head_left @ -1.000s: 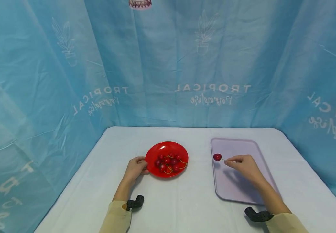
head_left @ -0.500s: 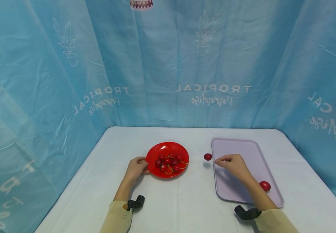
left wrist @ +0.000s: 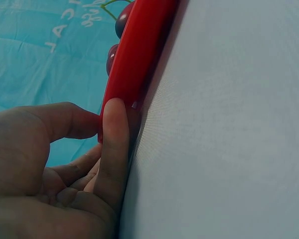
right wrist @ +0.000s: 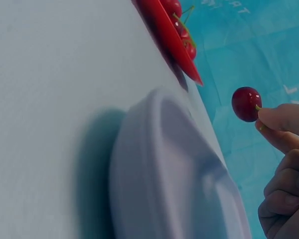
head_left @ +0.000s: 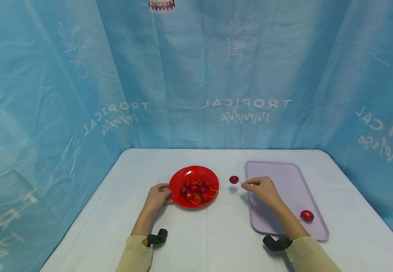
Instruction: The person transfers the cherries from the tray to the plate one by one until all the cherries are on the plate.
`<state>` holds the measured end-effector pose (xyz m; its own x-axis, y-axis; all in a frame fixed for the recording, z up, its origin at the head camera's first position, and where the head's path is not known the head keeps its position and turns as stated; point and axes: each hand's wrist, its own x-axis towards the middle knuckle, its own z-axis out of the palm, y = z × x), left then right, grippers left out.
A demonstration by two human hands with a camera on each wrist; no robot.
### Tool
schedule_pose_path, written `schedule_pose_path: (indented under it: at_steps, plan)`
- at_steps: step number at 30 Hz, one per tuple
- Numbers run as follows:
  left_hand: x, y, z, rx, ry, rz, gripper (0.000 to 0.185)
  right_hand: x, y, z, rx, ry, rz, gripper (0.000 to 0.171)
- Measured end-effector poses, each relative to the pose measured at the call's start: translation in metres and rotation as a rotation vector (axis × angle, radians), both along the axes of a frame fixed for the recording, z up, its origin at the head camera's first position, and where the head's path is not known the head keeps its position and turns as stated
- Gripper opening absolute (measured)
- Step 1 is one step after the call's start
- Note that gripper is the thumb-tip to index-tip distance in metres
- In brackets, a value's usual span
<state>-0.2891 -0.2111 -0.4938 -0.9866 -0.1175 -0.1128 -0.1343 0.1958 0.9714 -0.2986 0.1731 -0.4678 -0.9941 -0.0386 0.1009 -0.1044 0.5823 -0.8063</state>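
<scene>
My left hand [head_left: 158, 196] grips the left rim of a red plate [head_left: 191, 172], thumb on top and fingers beneath, as the left wrist view shows. Several cherries [head_left: 202, 189] with green stems lie in that plate. Between thumb and forefinger my right hand [head_left: 262, 189] pinches the stem of a dark red cherry [head_left: 233, 180]. This cherry hangs above the white table, in the gap between the plate and a pale purple tray [head_left: 279, 170]. In the right wrist view the held cherry [right wrist: 246, 104] is raised well off the table.
One more cherry [head_left: 306, 216] lies in the tray's near right corner, beside my right forearm. White cloth covers the table [head_left: 213, 238]. A blue printed curtain [head_left: 182, 83] rises behind it and along both sides.
My right hand has moved left with the cherry, from over the tray toward the plate. The cherry in the tray has come into view from behind the forearm. The left hand stays at the plate.
</scene>
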Motion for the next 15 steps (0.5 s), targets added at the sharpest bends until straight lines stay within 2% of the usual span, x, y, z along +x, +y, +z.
schedule_pose_path:
  at_steps: [7, 15]
  plan:
    - [0.000, 0.000, 0.001, 0.000, 0.000, 0.007, 0.037, -0.005, -0.012, 0.001, 0.000, -0.013, -0.010, 0.025]
    - [-0.001, -0.002, 0.001, 0.009, -0.001, -0.003, 0.038, -0.009, -0.031, 0.005, -0.004, 0.026, -0.006, 0.021]
